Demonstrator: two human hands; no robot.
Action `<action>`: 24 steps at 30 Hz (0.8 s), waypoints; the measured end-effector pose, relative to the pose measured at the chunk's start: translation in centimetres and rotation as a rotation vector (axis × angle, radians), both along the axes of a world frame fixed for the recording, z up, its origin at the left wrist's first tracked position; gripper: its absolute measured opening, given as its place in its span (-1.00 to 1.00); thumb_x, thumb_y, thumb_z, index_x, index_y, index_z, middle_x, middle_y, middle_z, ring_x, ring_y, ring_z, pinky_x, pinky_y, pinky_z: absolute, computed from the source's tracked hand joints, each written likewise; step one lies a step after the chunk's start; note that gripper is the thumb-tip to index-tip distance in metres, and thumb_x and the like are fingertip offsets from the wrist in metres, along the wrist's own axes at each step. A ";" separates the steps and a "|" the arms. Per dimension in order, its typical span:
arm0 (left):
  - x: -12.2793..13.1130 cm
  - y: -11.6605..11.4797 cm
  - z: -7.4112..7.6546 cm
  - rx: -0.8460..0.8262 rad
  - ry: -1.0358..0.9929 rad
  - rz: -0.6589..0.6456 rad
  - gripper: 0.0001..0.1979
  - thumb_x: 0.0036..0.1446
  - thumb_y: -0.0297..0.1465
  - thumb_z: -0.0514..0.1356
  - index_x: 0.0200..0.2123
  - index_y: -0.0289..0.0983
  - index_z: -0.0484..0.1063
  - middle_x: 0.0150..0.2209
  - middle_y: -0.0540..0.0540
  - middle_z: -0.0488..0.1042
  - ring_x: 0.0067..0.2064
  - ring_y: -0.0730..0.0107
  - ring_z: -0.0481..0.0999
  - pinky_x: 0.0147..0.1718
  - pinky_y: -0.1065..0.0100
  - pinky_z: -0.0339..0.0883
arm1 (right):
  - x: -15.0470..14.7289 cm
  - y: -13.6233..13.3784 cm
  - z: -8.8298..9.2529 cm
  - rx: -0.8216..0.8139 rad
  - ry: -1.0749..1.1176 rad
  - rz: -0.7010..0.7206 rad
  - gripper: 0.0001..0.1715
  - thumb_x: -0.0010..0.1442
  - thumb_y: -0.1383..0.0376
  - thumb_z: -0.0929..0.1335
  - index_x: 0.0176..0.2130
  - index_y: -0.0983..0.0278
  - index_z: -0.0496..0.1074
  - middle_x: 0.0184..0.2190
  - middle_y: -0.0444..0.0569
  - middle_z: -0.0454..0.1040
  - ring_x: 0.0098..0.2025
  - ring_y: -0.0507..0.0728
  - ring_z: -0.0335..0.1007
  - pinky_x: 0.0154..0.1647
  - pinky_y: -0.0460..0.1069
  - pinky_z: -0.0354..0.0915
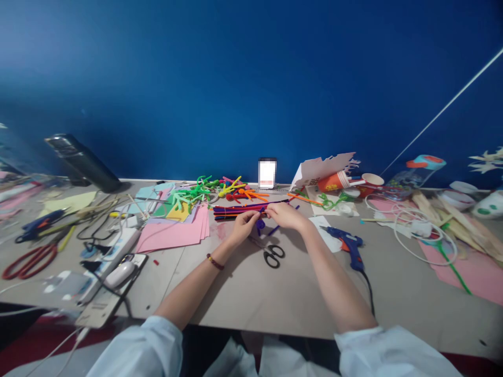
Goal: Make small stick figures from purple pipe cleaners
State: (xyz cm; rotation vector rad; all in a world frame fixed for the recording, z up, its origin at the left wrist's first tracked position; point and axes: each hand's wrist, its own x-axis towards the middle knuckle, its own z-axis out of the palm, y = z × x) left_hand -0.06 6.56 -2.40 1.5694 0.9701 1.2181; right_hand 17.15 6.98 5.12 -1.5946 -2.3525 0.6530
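Note:
My left hand (244, 226), with a beaded bracelet (215, 262) at the wrist, is closed in a pinch on a purple pipe cleaner (260, 224). Part of that pipe cleaner is curled into a small coil below the fingertips. From the other side my right hand (286, 215) pinches the same purple piece, though its fingertips are partly hidden. Just behind the hands lies a bundle of dark, red and purple pipe cleaners (228, 212). Black-handled scissors (274, 255) rest on the table beneath the hands, and a loose purple piece (274, 230) lies nearby.
Right of my hands is a blue glue gun (349, 243) with its cord. Pink paper (173, 235), a power strip (112, 256) and red-handled scissors (29, 262) lie left. Green bent pipe cleaners (192, 193) and a lit phone (267, 174) are at the back.

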 end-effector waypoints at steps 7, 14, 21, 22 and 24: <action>0.1 0.2 -0.4 -0.006 -0.023 0.061 -0.73 0.08 -0.21 0.19 -0.36 -0.29 0.54 -0.40 -0.10 0.55 -0.38 0.38 0.49 -0.39 0.40 0.32 | -0.8 -1.2 0.9 0.006 -0.099 0.019 -0.76 0.23 0.30 0.20 -0.30 0.25 0.44 -0.27 -0.01 0.52 -0.28 0.10 0.39 -0.42 -0.10 0.09; -0.3 -0.4 -0.2 0.390 0.290 0.225 -0.78 0.16 -0.34 0.13 -0.19 -0.23 0.52 -0.28 -0.13 0.57 -0.32 0.35 0.52 -0.33 0.35 0.36 | -1.3 -2.1 1.7 0.049 -0.218 0.013 -0.70 0.26 0.27 0.19 -0.20 0.19 0.49 -0.17 0.03 0.53 -0.16 0.16 0.42 -0.28 -0.07 0.17; -0.4 -1.2 -0.2 0.822 0.710 0.266 -0.80 0.19 -0.44 0.07 -0.23 -0.25 0.50 -0.46 -0.09 0.51 -0.41 0.38 0.47 -0.39 0.35 0.26 | -1.3 -2.3 2.1 0.034 -0.270 0.054 -0.70 0.24 0.27 0.21 -0.29 0.20 0.51 -0.23 0.02 0.55 -0.18 0.15 0.43 -0.29 -0.07 0.18; -0.3 -1.2 -0.2 0.851 0.742 0.259 -0.80 0.19 -0.45 0.06 -0.23 -0.25 0.49 -0.47 -0.09 0.50 -0.42 0.38 0.47 -0.39 0.35 0.25 | -1.2 -2.3 2.1 0.038 -0.274 0.045 -0.71 0.24 0.26 0.21 -0.28 0.20 0.51 -0.22 0.02 0.54 -0.18 0.15 0.43 -0.29 -0.08 0.18; -0.3 -1.4 -0.1 0.892 0.785 0.239 -0.79 0.20 -0.46 0.04 -0.22 -0.26 0.47 -0.46 -0.09 0.50 -0.42 0.38 0.46 -0.39 0.34 0.24 | -1.0 -2.2 2.2 0.051 -0.278 0.020 -0.71 0.25 0.27 0.21 -0.27 0.21 0.50 -0.22 0.02 0.54 -0.18 0.14 0.43 -0.31 -0.08 0.18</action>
